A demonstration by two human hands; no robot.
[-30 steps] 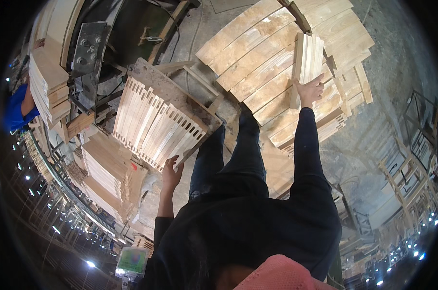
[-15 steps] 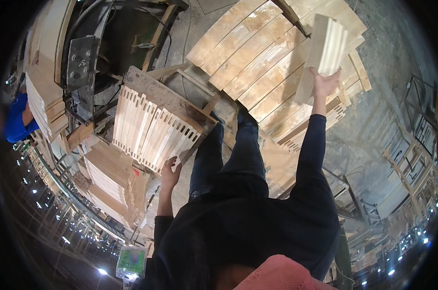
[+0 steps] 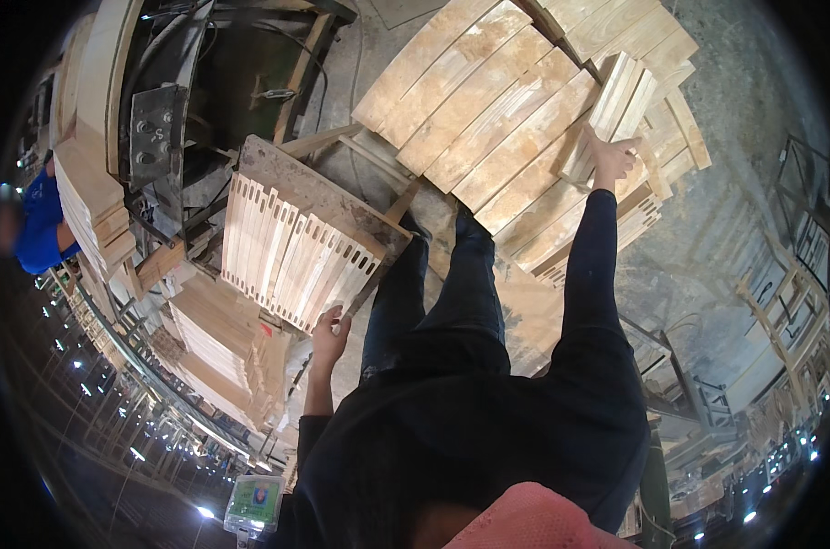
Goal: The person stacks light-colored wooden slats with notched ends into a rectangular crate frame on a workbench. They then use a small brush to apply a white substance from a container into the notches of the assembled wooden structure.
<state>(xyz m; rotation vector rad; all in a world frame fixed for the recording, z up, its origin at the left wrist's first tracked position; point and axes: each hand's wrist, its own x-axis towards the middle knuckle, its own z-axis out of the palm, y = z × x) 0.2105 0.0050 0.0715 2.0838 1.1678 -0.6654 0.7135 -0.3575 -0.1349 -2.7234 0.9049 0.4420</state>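
My right hand [image 3: 611, 161] is at the near end of a few pale wooden strips [image 3: 622, 96]. These lie side by side on a broad layer of wider planks [image 3: 488, 110]. Its thumb and fingers are spread, and the fingers stick out past the strips' right side. Lower left, my left hand [image 3: 331, 333] is empty, with fingers loosely bent and apart. It hovers by the near corner of a row of slotted wooden pieces [image 3: 296, 256], which stand packed together on a worn board [image 3: 296, 178].
Stacked boards [image 3: 218, 329] are at the left, beyond my left hand. A dark machine with a control box [image 3: 154, 128] is at the upper left. Someone in a blue sleeve [image 3: 42, 224] is at the far left. Metal and wooden frames [image 3: 781, 311] stand at the right.
My right hand has lowered the strips onto the planks, and its grip has loosened. My left hand has shifted slightly toward me, its fingers still bent.
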